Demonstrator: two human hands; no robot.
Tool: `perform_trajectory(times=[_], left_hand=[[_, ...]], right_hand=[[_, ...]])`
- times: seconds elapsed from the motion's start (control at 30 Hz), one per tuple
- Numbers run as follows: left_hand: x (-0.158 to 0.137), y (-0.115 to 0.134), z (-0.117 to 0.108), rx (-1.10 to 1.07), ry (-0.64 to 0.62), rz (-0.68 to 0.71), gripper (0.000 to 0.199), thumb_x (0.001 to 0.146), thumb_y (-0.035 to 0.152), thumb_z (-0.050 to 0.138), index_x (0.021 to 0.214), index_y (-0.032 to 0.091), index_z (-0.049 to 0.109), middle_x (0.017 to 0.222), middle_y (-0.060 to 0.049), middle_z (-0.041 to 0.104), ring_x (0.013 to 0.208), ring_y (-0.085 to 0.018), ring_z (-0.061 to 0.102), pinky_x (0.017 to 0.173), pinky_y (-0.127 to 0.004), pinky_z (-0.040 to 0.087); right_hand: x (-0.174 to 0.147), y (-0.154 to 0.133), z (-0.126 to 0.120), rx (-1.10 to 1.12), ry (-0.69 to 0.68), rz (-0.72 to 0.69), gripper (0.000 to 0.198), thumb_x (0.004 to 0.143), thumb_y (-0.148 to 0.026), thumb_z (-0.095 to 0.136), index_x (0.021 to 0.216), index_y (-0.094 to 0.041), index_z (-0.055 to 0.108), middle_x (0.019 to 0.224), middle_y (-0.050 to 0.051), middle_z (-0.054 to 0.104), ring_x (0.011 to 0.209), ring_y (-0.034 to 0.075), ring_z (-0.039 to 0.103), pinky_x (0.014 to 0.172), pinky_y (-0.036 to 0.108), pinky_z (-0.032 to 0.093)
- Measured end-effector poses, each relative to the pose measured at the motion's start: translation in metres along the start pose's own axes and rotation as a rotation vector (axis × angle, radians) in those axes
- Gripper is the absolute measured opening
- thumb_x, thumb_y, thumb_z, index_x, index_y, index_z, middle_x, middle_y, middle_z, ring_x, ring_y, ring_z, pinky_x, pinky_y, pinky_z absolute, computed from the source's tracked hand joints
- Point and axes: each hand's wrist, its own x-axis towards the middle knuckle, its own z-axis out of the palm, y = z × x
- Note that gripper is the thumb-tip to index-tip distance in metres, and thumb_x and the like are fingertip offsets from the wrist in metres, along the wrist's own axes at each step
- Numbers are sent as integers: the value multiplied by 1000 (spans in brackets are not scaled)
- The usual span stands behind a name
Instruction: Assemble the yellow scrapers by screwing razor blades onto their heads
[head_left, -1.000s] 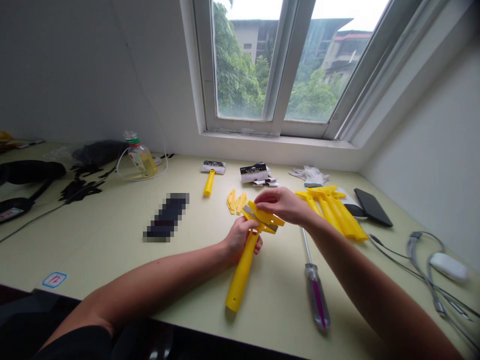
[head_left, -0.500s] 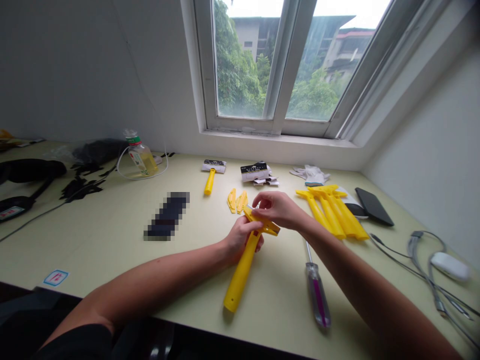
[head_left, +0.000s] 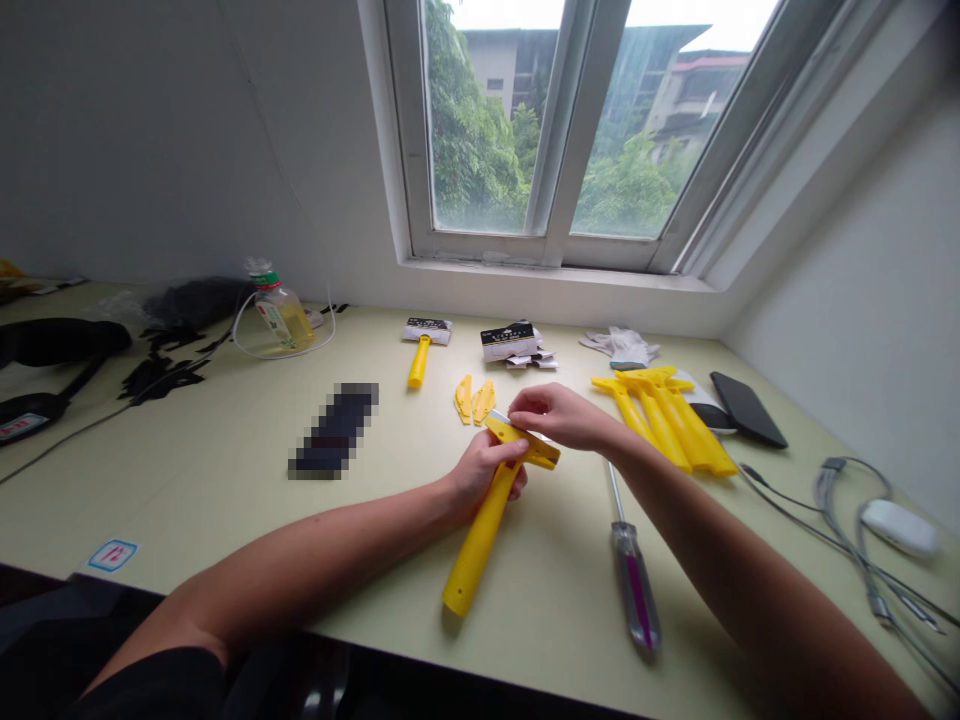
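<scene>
My left hand (head_left: 484, 470) is wrapped round the neck of a yellow scraper (head_left: 480, 545), its thumb on the head. The scraper slants over the table, handle end toward me. A thin silver blade (head_left: 499, 417) shows along the far edge of the scraper head. My right hand (head_left: 555, 412) pinches at that blade, fingertips closed together; part of the blade is hidden behind them. Two loose yellow cover pieces (head_left: 474, 401) lie just beyond the head. Below my right forearm rests a screwdriver (head_left: 636, 590) with a clear and purple handle.
Several yellow scraper handles (head_left: 667, 420) lie to the right, by a black flat object (head_left: 748, 410) and cables (head_left: 847, 540). At the back are a packaged scraper (head_left: 421, 360), black-and-white packaging (head_left: 510, 344), white gloves (head_left: 626, 347) and a bottle (head_left: 281, 315). A pixelated dark rectangle (head_left: 335, 432) lies left.
My right fingers have shifted slightly along the scraper head, and more of the silver blade shows. The scraper's handle end has moved slightly left and away from me.
</scene>
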Motion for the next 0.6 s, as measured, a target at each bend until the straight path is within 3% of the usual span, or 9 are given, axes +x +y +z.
perform_trajectory(times=[0.13, 0.3, 0.6], left_hand=[[-1, 1, 0, -27, -21, -3, 28, 74, 32, 68, 89, 16, 50, 63, 2, 53, 44, -10, 49, 40, -22, 34], [-2, 1, 0, -28, -45, -6, 29, 72, 32, 71, 87, 16, 53, 64, 2, 53, 44, -10, 48, 40, -22, 35], [-3, -3, -3, -15, -112, 23, 29, 75, 35, 69, 91, 14, 57, 68, -1, 54, 46, -9, 48, 40, -21, 36]], right_hand=[[1, 6, -2, 36, -68, 10, 22, 81, -35, 56, 81, -17, 68, 77, 3, 68, 67, 14, 57, 58, 24, 42], [-1, 4, -2, -40, -48, 37, 21, 80, -33, 52, 72, -17, 63, 66, 0, 61, 56, 10, 47, 49, 23, 35], [-6, -5, -4, -32, -62, 59, 18, 78, -32, 54, 74, -17, 63, 65, 1, 63, 55, 11, 51, 48, 22, 38]])
